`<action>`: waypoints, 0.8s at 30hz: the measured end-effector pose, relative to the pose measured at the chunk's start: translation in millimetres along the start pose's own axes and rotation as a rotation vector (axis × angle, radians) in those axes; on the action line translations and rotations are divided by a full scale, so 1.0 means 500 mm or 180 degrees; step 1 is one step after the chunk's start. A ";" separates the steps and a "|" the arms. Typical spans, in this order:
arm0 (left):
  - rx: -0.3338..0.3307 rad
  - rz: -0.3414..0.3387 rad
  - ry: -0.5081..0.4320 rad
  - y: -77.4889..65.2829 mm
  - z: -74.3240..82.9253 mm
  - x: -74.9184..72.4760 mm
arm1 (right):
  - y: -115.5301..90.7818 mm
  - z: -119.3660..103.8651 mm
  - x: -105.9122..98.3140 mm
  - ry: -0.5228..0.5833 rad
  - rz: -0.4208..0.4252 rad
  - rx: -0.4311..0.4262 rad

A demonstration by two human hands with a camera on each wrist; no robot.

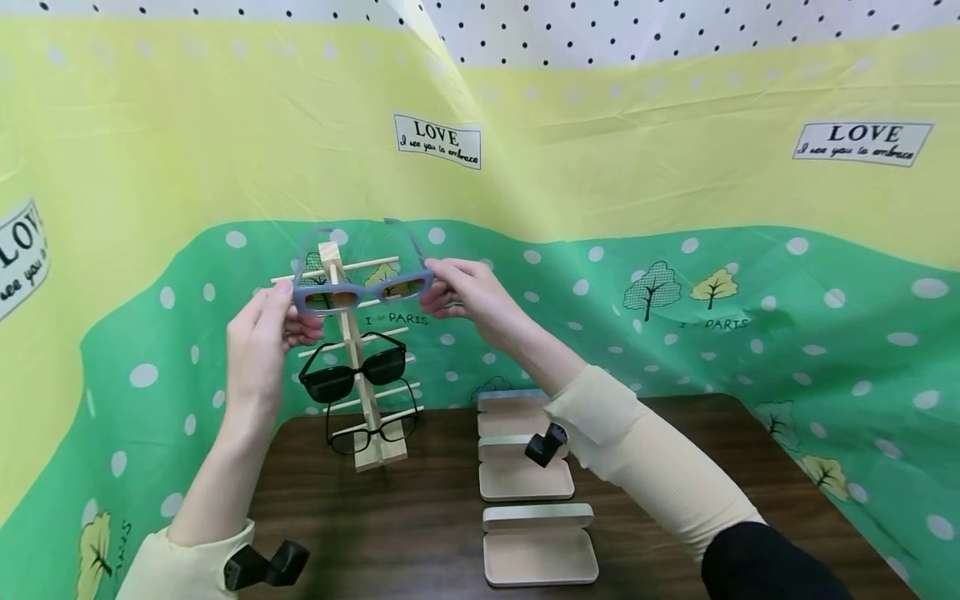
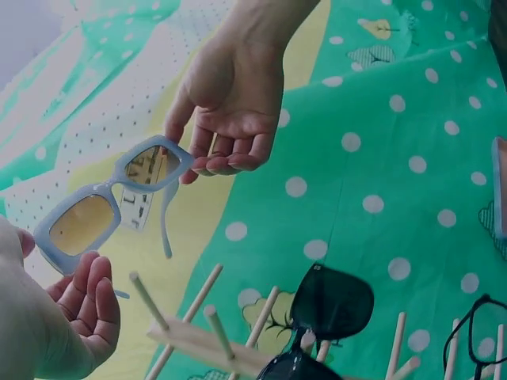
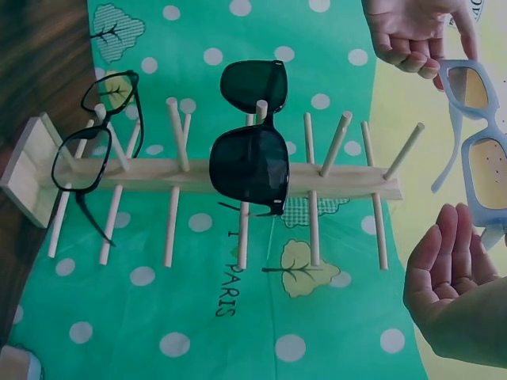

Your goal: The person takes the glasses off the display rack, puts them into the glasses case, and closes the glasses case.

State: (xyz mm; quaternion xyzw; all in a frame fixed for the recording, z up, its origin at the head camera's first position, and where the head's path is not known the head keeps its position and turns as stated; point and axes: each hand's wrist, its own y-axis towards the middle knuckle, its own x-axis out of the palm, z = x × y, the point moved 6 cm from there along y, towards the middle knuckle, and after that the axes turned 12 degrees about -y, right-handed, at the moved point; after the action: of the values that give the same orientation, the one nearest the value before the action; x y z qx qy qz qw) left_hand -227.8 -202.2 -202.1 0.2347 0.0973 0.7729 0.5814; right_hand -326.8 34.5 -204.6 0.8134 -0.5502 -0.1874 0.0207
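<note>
A pair of sunglasses with light blue frames and amber lenses is held up between both hands, just in front of the top of a wooden display stand. My left hand pinches its left end by the hinge, thumb on the frame. At the opposite hinge, my right hand grips the corner with thumb and fingers. The temples are unfolded and point away, toward the backdrop. Lower on the stand hang black sunglasses, and under them black-rimmed clear glasses.
Three open, pale glasses cases stand in a column right of the stand: a near case, a middle case and a far case. The brown wooden table meets a green and yellow cloth backdrop. Pegs stick out from the stand's post.
</note>
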 end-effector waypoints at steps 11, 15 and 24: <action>-0.0008 -0.0341 0.0295 -0.043 -0.062 0.075 | -0.097 0.042 -0.077 -0.0199 0.0349 -0.0108; -0.0209 -0.0536 0.0176 -0.062 -0.105 0.100 | -0.133 0.066 -0.103 -0.0290 0.0453 -0.0092; -0.0472 -0.0764 -0.0082 -0.109 -0.183 0.141 | -0.208 0.131 -0.136 -0.0433 0.0630 0.0021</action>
State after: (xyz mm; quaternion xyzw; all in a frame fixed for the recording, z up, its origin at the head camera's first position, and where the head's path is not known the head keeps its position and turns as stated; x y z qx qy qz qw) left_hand -239.9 -107.7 -287.3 0.1878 0.0598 0.6998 0.6867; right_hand -278.1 148.0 -271.0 0.7406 -0.6286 -0.2375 -0.0011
